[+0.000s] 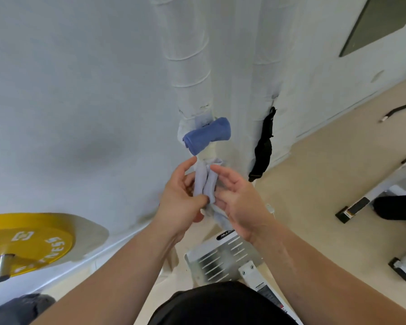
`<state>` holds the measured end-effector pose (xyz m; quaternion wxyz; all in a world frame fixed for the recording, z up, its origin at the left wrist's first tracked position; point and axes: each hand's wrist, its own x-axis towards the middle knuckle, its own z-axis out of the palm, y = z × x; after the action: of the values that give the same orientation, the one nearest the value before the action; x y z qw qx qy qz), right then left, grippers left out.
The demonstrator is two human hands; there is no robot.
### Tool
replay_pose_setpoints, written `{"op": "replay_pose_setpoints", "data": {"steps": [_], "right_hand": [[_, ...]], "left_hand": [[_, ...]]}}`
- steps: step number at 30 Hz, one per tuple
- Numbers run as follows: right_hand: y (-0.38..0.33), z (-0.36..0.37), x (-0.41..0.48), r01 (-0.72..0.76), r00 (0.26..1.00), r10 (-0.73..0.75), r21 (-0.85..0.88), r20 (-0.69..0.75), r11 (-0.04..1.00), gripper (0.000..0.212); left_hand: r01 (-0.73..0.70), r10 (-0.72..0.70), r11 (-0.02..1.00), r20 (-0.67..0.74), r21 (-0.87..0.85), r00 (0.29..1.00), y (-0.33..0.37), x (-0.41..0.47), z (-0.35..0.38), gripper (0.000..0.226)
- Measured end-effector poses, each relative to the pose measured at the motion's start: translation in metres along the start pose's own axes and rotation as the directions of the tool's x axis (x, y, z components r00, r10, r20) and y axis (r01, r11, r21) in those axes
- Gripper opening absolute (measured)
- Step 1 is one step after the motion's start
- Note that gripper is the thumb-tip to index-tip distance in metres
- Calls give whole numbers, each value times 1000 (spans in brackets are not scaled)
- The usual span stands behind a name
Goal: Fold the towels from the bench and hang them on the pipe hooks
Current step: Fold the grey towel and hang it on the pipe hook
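Observation:
A folded pale lilac towel hangs against the white wrapped pipe, its top near a hook hidden behind it. My left hand pinches its lower part between thumb and fingers. My right hand touches the towel's right side with fingers mostly straight. Just above, a folded blue towel hangs from a hook on the same pipe. A black strap-like item hangs from the second wrapped pipe to the right.
A yellow weight plate on a bar sits at the lower left by the wall. A white machine base lies on the beige floor below my hands. White bench frames stand at the right.

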<state>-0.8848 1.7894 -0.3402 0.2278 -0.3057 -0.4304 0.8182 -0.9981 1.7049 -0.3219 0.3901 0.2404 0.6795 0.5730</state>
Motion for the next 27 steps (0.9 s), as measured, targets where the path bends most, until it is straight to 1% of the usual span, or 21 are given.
{"op": "replay_pose_setpoints", "data": {"steps": [1, 3, 4, 5, 7, 10, 11, 13, 14, 16, 18, 19, 20, 22, 24, 27], "right_hand": [[0, 1, 1, 25, 1000, -26, -34, -17, 999, 43], [-3, 2, 2, 48, 998, -48, 7, -34, 999, 44], [-5, 2, 3, 61, 998, -60, 35, -25, 998, 45], [-6, 4, 3, 85, 996, -85, 27, -14, 996, 46], [-6, 7, 3, 148, 989, -149, -71, -7, 986, 45], [-7, 10, 2, 222, 970, -240, -250, -47, 943, 46], [-8, 10, 1, 248, 958, -281, -321, -58, 914, 45], [-9, 10, 0, 287, 922, -375, -487, -93, 825, 41], [-9, 10, 0, 297, 895, -432, -571, -113, 765, 38], [-8, 10, 2, 309, 827, -548, -712, -126, 631, 24], [-6, 11, 4, 295, 793, -599, -788, -114, 540, 9], [-6, 12, 5, 287, 786, -609, -809, -107, 513, 5], [-5, 12, 5, 286, 781, -616, -818, -103, 499, 3], [-6, 15, 4, 313, 772, -628, -804, -95, 505, 7], [-9, 17, 0, 338, 779, -621, -776, -86, 532, 12], [-12, 21, -3, 346, 799, -596, -751, -78, 562, 16]], "left_hand": [[-11, 11, 1000, 35, 5, 999, 0, -1, 0, 84], [-51, 47, 998, 98, 38, 994, 2, -3, 1, 84], [-69, 63, 996, 109, 50, 992, 4, -4, 0, 83], [-81, 75, 995, 107, 51, 991, 7, -4, -1, 79], [-83, 79, 996, 87, 42, 993, 10, -2, -4, 68], [-75, 72, 997, 83, 34, 994, 14, 0, -8, 50], [-73, 70, 997, 86, 33, 994, 15, 0, -9, 45], [-66, 63, 998, 99, 20, 993, 18, -2, -11, 38], [-62, 61, 998, 112, 5, 992, 19, -2, -11, 35], [-65, 66, 998, 129, -10, 989, 20, -3, -13, 27], [-73, 74, 997, 134, -14, 988, 19, -3, -15, 24], [-74, 75, 997, 137, -17, 988, 19, -3, -17, 25], [-66, 69, 998, 141, -24, 988, 19, -3, -18, 27], [-57, 58, 998, 142, -11, 988, 21, -4, -21, 26], [-66, 64, 998, 89, 19, 994, 23, -4, -23, 21], [-77, 77, 997, -6, 28, 997, 22, -1, -26, 6]]}}
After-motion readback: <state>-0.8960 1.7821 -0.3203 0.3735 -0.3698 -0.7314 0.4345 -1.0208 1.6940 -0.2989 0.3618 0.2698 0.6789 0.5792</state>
